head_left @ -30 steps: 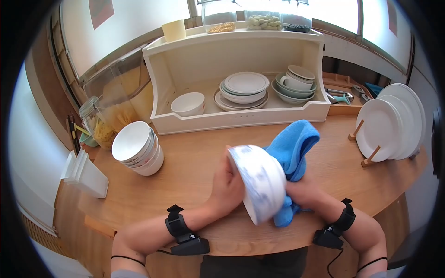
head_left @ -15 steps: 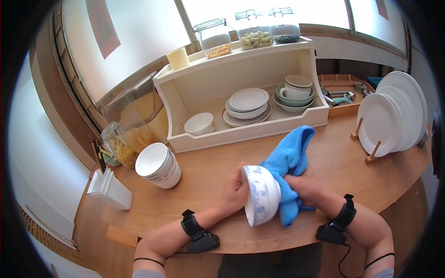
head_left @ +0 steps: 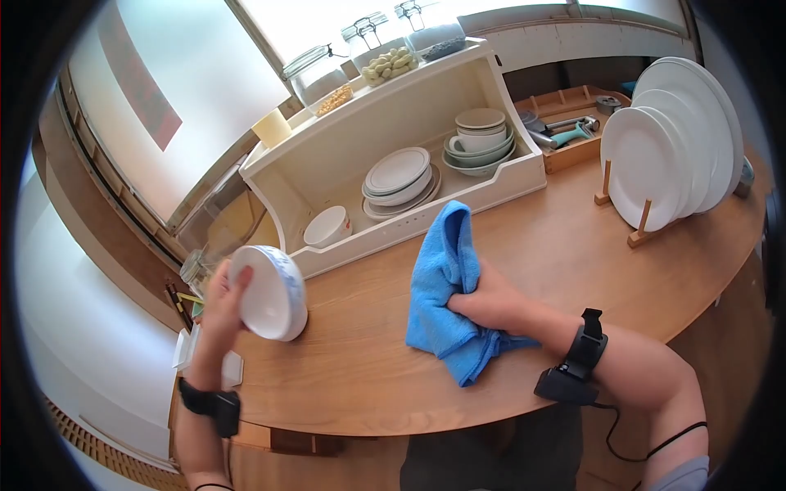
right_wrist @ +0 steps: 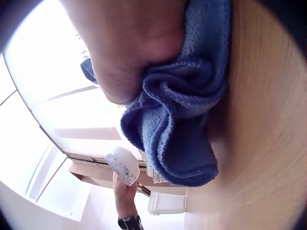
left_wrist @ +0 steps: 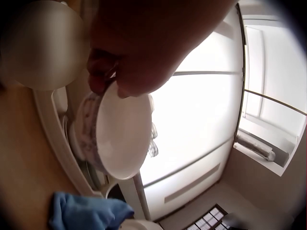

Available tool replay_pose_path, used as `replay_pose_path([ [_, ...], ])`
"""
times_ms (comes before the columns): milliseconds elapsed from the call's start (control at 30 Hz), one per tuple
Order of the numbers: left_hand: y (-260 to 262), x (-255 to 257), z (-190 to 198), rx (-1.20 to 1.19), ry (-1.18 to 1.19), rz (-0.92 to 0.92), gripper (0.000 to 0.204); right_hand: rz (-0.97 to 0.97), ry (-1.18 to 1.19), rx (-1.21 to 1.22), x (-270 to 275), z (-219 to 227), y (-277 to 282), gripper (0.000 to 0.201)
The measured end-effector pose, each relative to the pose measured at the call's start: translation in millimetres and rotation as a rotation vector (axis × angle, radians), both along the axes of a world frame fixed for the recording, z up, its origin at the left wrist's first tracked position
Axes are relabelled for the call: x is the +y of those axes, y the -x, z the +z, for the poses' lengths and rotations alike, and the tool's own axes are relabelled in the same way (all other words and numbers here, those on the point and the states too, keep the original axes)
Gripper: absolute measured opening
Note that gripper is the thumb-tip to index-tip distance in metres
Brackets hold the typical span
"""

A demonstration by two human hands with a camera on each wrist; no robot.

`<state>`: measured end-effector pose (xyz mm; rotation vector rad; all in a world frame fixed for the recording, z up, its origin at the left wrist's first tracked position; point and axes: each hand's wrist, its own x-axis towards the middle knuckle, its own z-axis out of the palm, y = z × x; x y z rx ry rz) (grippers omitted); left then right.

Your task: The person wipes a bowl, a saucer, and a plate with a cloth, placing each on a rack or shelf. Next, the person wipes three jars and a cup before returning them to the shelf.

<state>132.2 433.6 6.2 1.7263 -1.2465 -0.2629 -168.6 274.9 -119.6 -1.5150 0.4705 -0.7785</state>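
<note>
On the left of the head view, my left hand (head_left: 218, 311) grips a white bowl (head_left: 264, 299) with a blue pattern by its rim, thumb on the inside. The bowl is tilted on its side above the table; the left wrist view shows the white inside of the bowl (left_wrist: 123, 134). My right hand (head_left: 495, 301) holds a bunched blue cloth (head_left: 438, 307) over the middle of the table, its folds hanging below the fingers. A pale rounded piece of crockery (left_wrist: 43, 45) shows blurred near the left hand. The held bowl hides most of the bowl stack in the head view.
A cream shelf unit (head_left: 393, 244) at the back holds a bowl, stacked plates (head_left: 399, 170) and bowls with a cup (head_left: 475, 143). White plates (head_left: 643, 168) stand in a wooden rack at right. A utensil tray (head_left: 565, 147) lies behind. White plastic containers (head_left: 232, 368) stand at left.
My left hand has carried the bowl away from the cloth, leftward to where the bowl stack stands. My right hand still holds the cloth. The head view has tilted and turned.
</note>
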Motion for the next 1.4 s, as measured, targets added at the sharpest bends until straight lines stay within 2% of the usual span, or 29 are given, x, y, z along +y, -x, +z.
replay_pose_path([
  [100,-37.9,12.9,37.1,-0.047,-0.230,0.100,0.022,0.050,0.032,0.053,-0.1,0.6,-1.0,0.031],
  [133,-49.2,15.8,41.0,-0.050,-0.229,0.098,0.022,0.059,0.064,0.054,-0.5,-0.8,-1.4,0.031],
  [200,-67.8,15.5,41.3,-0.084,-0.368,0.225,0.020,0.043,0.068,0.036,-0.7,-1.3,-1.2,0.031],
  [333,-86.9,11.6,34.1,-0.050,-0.465,0.290,0.020,0.064,0.060,0.021,-4.5,-4.4,-2.2,0.030],
  [500,-125.6,5.6,15.3,0.020,-0.560,0.274,0.025,0.012,0.074,-0.038,-1.1,-2.6,-2.0,0.023],
  [600,-126.2,2.3,11.9,0.012,-0.612,0.263,0.030,0.039,0.054,-0.042,0.4,1.7,0.2,0.024],
  [700,-122.5,0.9,6.4,0.012,-0.552,0.239,0.033,0.030,0.056,-0.027,-0.7,-0.2,-0.7,0.024],
  [800,-111.9,1.4,6.8,-0.060,-0.580,0.159,0.037,0.021,0.070,-0.007,-2.8,-4.0,-3.1,0.024],
  [900,-109.2,-0.9,5.0,-0.173,-0.553,0.119,0.041,0.044,0.065,-0.005,-3.8,-5.2,-3.4,0.025],
  [967,-89.6,-6.6,16.3,-0.670,-0.631,0.387,0.037,0.055,0.061,-0.002,-4.4,-5.3,-3.9,0.025],
  [1000,-86.2,-10.3,19.6,-0.669,-0.631,0.382,0.037,0.043,0.081,0.024,-4.5,-5.6,-4.4,0.025],
  [1067,-80.5,-19.2,27.2,-1.160,-0.280,0.437,0.035,0.028,0.097,0.049,-5.7,-6.5,-3.8,0.026],
  [1100,-70.2,-26.8,32.5,-1.159,-0.281,0.435,0.035,0.030,0.102,0.070,-5.6,-6.3,-3.9,0.026],
  [1167,-35.0,-51.3,39.0,-1.123,-0.006,0.363,0.033,0.039,0.108,0.094,-3.7,-4.4,-4.8,0.025],
  [1233,-1.3,-79.0,38.4,-1.126,-0.063,0.300,0.028,0.059,0.011,-0.040,0.0,-1.4,-3.9,0.024],
  [1300,0.2,-115.7,26.8,-1.125,-0.164,0.165,0.023,0.055,0.046,-0.003,-2.3,-3.4,-5.0,0.024],
  [1367,-2.8,-155.3,12.2,-1.148,-0.342,0.095,0.018,0.039,0.079,0.036,-5.2,-6.3,-3.3,0.024],
  [1400,-12.5,-175.7,1.2,-1.144,-0.335,0.086,0.018,0.024,0.101,0.040,-5.5,-7.1,-4.2,0.024],
])
